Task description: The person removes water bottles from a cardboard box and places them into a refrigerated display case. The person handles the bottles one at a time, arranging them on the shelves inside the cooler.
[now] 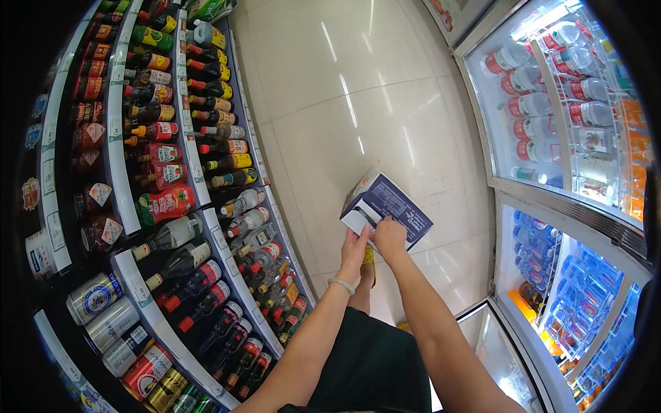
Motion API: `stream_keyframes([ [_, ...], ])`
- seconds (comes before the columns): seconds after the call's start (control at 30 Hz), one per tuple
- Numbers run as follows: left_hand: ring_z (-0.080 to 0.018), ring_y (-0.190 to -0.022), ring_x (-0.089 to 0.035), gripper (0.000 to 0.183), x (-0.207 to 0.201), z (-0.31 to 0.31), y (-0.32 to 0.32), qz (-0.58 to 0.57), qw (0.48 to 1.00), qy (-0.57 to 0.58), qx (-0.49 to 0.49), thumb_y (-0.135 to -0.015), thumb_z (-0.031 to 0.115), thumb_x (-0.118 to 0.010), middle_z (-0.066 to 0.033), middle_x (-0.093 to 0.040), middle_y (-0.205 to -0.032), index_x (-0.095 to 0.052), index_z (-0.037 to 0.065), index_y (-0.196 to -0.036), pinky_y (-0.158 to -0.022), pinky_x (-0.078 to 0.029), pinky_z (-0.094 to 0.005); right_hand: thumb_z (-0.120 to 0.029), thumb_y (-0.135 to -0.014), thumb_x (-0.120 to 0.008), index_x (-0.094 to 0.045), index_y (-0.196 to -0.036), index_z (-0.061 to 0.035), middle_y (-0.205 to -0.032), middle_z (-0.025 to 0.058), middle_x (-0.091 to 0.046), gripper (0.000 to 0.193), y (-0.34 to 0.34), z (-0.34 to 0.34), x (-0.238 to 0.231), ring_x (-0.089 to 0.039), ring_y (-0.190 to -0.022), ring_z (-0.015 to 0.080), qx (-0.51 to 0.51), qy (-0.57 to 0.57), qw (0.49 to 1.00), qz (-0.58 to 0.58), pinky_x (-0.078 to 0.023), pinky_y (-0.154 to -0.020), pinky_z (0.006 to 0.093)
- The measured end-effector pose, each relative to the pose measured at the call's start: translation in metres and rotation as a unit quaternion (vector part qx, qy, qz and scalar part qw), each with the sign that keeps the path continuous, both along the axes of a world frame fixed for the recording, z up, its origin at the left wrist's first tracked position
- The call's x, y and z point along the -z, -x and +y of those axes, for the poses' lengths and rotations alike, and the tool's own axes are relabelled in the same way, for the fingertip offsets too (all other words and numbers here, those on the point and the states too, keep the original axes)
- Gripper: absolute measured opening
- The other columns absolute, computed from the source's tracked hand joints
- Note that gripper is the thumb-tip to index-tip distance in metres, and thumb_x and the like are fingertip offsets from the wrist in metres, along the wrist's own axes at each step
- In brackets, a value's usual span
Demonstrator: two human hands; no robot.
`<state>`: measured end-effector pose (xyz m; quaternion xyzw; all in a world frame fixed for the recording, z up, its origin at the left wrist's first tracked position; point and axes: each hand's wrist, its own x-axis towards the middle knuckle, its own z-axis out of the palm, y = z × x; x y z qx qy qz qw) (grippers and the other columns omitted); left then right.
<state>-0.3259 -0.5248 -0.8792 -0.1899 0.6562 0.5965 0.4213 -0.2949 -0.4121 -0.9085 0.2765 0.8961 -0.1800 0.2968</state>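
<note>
A purple and white cardboard box (410,217) is in front of me above the tiled floor, its printed side turned up. Along the box's near left part is a white edge with a pale strip and a dark gap beside it. My left hand (354,252) has hold of the near left corner, a light bracelet on its wrist. Closed at the box's near edge, just right of the left hand, is my right hand (391,237); its fingertips are partly hidden.
Shelves (196,158) of sauce bottles, pouches, liquor bottles and cans (96,299) run along the left. At right stand glass-door coolers (490,131) with water bottles (533,129). A lower cooler door (499,344) juts out at bottom right. Pale tiled floor (330,124) lies between.
</note>
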Motion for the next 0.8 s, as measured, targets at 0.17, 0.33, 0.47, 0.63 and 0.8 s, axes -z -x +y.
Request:
stream_keyframes([
  [0.17,-0.0182,-0.115,-0.058,0.062,0.01,0.009,0.018,-0.046,0.996,0.076,0.031,-0.094,0.052,-0.065,-0.0075,-0.064,-0.123,-0.056,0.003,-0.133,-0.099,-0.043,-0.033,-0.041,-0.091,-0.062,-0.077,-0.089,-0.0088,-0.077,0.0138,-0.073,0.036,0.013,0.034,0.011,-0.073,-0.077,0.0305,-0.154,0.097,0.983,-0.004,-0.058,-0.069,0.0421],
  [0.33,-0.0239,-0.118,-0.06,0.066,0.01,0.013,0.009,-0.016,0.999,0.051,0.002,-0.091,0.042,-0.072,-0.0142,-0.064,-0.128,-0.051,-0.001,-0.136,-0.098,-0.047,-0.0339,-0.033,-0.089,-0.061,-0.074,-0.08,-0.0095,-0.075,0.0198,-0.07,0.029,-0.014,0.02,-0.017,-0.069,-0.071,0.0395,-0.095,0.196,0.967,0.13,-0.055,-0.065,0.0503],
  [0.47,-0.0313,-0.117,-0.063,0.06,0.012,0.015,0.008,0.069,0.987,0.108,0.099,-0.089,0.036,-0.07,-0.0197,-0.066,-0.125,-0.053,0.001,-0.134,-0.097,-0.048,-0.0382,-0.023,-0.086,-0.061,-0.072,-0.08,-0.0027,-0.075,0.0238,-0.069,0.024,-0.025,-0.014,-0.025,-0.069,-0.072,0.0424,0.022,0.148,0.984,0.099,-0.055,-0.067,0.0511],
  [0.63,-0.0447,-0.098,-0.067,0.046,0.012,0.038,0.07,0.167,0.899,0.206,0.349,-0.09,0.028,-0.06,-0.027,-0.07,-0.107,-0.06,0.003,-0.128,-0.088,-0.053,-0.0486,-0.018,-0.088,-0.059,-0.071,-0.084,0.0012,-0.077,0.0254,-0.069,0.023,0.011,-0.019,-0.037,-0.069,-0.073,0.0437,0.198,0.113,0.956,0.183,-0.054,-0.069,0.0531],
  [0.8,-0.0427,-0.096,-0.067,0.035,0.004,0.077,0.16,0.284,0.783,0.201,0.516,-0.092,0.022,-0.054,-0.0242,-0.069,-0.105,-0.062,0.005,-0.122,-0.084,-0.054,-0.0512,-0.019,-0.096,-0.056,-0.067,-0.1,-0.0037,-0.09,0.0117,-0.072,0.02,0.047,0.01,-0.04,-0.07,-0.082,0.0291,0.217,0.369,0.869,0.248,-0.055,-0.077,0.0407],
])
